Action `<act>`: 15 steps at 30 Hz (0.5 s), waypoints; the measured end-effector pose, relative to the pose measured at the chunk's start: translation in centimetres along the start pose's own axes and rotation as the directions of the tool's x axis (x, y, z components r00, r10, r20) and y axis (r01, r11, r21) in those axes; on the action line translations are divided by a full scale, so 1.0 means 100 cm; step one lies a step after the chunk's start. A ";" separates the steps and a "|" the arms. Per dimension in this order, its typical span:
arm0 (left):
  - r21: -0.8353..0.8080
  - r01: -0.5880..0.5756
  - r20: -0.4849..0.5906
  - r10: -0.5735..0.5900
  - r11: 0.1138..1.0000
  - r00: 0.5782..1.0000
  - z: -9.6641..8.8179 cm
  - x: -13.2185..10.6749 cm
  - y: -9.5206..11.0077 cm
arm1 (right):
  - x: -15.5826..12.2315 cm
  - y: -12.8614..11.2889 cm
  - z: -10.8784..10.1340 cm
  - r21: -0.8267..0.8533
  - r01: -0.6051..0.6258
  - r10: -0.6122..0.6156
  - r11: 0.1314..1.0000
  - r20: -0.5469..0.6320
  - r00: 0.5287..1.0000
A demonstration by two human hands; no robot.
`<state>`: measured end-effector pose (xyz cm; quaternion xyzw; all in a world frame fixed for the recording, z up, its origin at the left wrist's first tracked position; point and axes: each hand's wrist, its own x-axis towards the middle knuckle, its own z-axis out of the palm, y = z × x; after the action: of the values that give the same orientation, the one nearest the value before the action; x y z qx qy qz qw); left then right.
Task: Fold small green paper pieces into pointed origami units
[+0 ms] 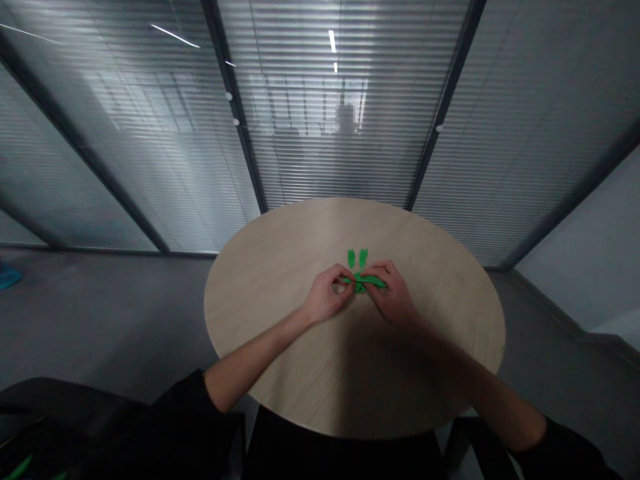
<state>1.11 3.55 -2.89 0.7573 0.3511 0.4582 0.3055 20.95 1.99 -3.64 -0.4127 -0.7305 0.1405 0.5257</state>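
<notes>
Pinched between both hands is a thin green strip (376,281), lying roughly sideways over the table; its exact kind is too small to make out. My left hand (327,293) is closed on its left part, thumb and fingers pressed together. My right hand (393,293) grips it farther right, and one end pokes out under the fingers. More green shows just below the strip, partly hidden by the fingertips. Two small green oval pieces, one on the left (351,258) and one on the right (363,257), lie side by side just beyond my hands.
The round wooden table (280,247) stands close to a glass wall with blinds (340,160). A dark chair (65,393) is at lower left, with bits of green (21,467) near the corner. Something blue (7,275) rests on the floor at far left.
</notes>
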 end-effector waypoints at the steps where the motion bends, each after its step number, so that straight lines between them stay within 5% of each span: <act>1: 0.004 0.001 -0.005 -0.001 1.000 1.000 0.000 0.000 0.000 | 0.000 0.000 0.000 0.005 0.001 -0.001 1.000 -0.002 1.000; 15: -0.213 0.121 0.032 -0.117 0.970 0.993 0.003 0.000 0.001 | 0.001 -0.004 -0.001 0.067 -0.031 0.032 0.997 -0.009 0.999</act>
<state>1.35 3.44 -2.96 0.7018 0.3413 0.4670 0.4158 20.82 1.79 -3.31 -0.4070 -0.7162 0.1709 0.5405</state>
